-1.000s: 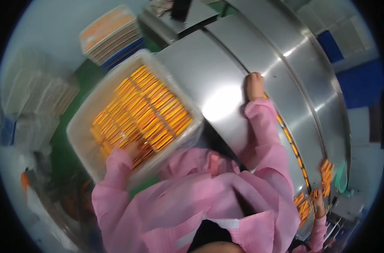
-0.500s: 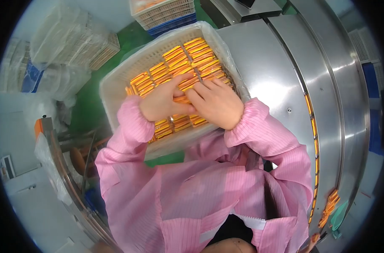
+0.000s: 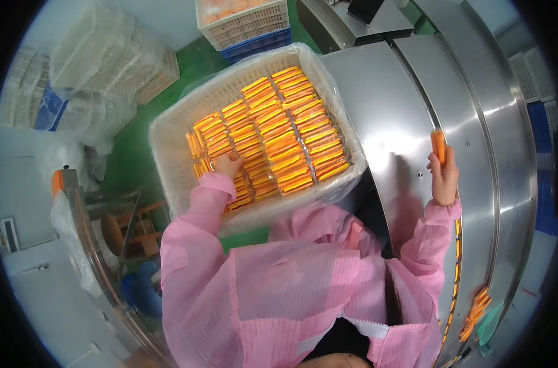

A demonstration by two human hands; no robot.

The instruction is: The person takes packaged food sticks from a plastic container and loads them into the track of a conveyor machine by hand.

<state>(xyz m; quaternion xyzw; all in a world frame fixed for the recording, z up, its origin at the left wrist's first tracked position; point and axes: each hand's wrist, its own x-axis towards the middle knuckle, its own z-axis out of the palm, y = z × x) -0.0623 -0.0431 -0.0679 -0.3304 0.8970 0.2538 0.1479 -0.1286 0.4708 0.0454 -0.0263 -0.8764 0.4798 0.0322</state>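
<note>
Steel counter, packet between right fingertips

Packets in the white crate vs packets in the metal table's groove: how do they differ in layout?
Arrangement: the crate packets lie side by side in several packed rows; the groove packets run end to end in one line.
Support: the crate packets sit in a plastic-lined white crate; the groove packets lie along a narrow groove in the metal table.
Shared: both show orange and yellow.
</note>
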